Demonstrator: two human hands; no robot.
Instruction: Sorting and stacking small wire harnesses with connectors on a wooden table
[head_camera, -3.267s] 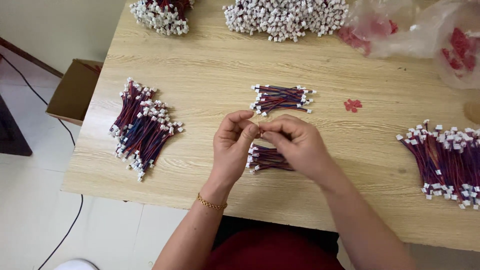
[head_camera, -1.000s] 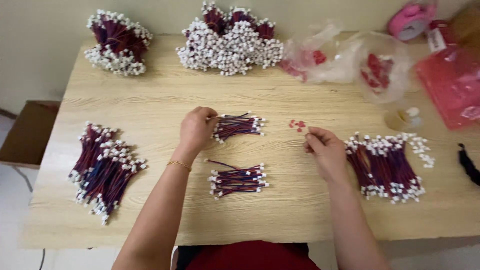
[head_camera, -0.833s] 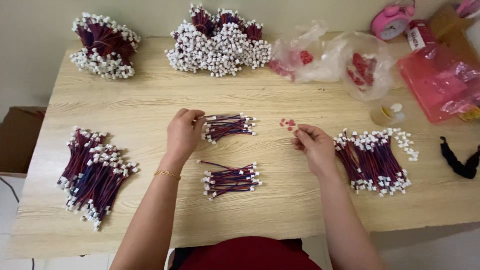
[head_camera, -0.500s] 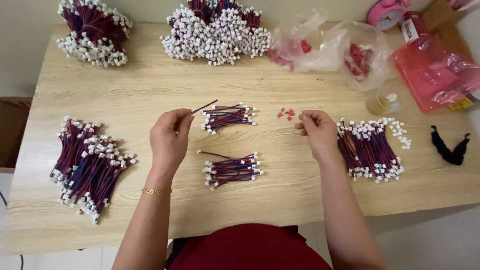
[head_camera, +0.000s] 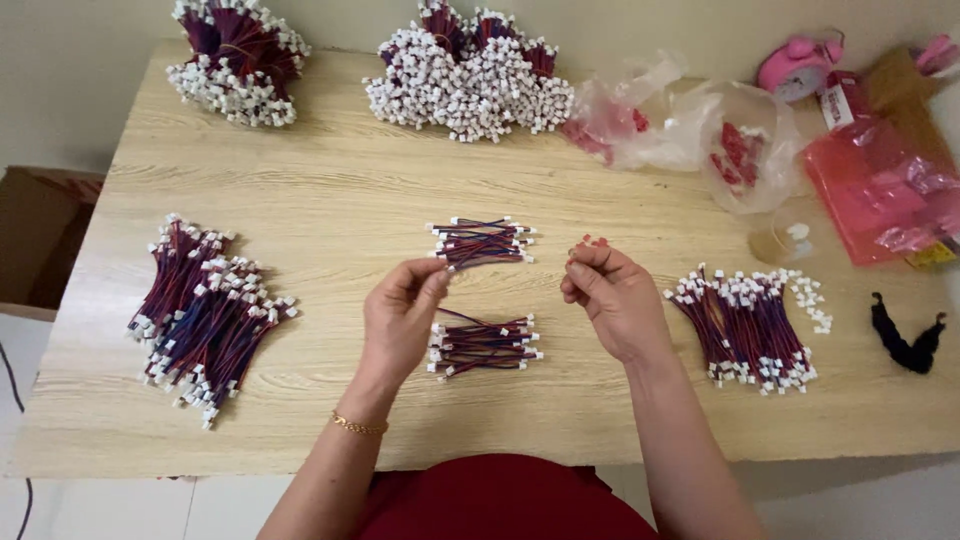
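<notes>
Two small bundles of red-and-blue wires with white connectors lie in the middle of the wooden table, an upper bundle and a lower bundle. My left hand pinches a single wire at the lower left edge of the upper bundle. My right hand hovers to the right with its fingertips pressed together, just below a few tiny red pieces. Whether it holds one of them is hidden.
A loose heap of wires lies at the left, another heap at the right. Two big tied piles stand at the back. Plastic bags, a pink clock and a cardboard box surround them.
My left hand has come right and lower with the single wire, close to the upper bundle. My right hand has left the right heap and moved toward the middle.
</notes>
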